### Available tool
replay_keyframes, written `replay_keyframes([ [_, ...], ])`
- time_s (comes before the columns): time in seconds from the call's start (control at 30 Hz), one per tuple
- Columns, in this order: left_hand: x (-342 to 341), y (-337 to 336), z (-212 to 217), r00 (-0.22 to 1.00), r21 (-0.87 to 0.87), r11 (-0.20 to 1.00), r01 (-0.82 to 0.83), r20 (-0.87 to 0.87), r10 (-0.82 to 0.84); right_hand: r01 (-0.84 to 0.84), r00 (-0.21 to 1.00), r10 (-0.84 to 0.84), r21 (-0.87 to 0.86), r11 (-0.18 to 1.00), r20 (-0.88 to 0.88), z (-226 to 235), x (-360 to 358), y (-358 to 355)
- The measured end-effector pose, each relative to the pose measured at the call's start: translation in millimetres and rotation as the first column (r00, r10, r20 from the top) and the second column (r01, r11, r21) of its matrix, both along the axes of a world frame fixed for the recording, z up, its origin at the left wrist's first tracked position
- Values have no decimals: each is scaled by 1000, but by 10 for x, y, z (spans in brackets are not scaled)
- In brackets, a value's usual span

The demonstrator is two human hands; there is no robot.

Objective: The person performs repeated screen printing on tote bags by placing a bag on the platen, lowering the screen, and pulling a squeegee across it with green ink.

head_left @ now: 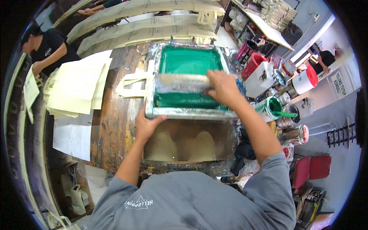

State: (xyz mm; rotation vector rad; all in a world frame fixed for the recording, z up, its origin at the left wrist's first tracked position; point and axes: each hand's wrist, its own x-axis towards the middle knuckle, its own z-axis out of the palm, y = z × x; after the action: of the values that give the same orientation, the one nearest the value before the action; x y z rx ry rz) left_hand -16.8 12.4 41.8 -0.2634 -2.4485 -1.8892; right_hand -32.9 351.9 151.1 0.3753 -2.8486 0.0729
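The right hand (223, 89) grips the squeegee (180, 82) about halfway over the green screen (188, 62) at upper middle, the left hand (147, 124) clasps the screen's lower left corner, and wiping seems half done, with the cream bag (132, 94) not out yet.

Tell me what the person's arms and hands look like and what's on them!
Short grey sleeves cover the upper arms, matching the grey shirt. Both forearms are bare. The left hand and right hand wear no gloves, and no watch shows.
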Motion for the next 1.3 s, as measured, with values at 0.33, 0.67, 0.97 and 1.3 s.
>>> replay_keyframes([
  [0.33,91,-131,-533,968,-421,902,-95,-250,-14,114,990,-113,-7,993,84,-347,685,-376],
  [0.67,81,-157,-482,940,-448,888,-105,-336,-59,149,973,-135,64,987,-189,-871,-836,21],
  [0.97,150,-300,-298,956,-758,608,-234,-294,1,73,985,-80,52,996,152,-353,-2201,488],
  [1.3,-2895,1187,427,596,-616,749,-247,-705,-384,177,984,-176,100,979,-20,-694,-2321,424],
])
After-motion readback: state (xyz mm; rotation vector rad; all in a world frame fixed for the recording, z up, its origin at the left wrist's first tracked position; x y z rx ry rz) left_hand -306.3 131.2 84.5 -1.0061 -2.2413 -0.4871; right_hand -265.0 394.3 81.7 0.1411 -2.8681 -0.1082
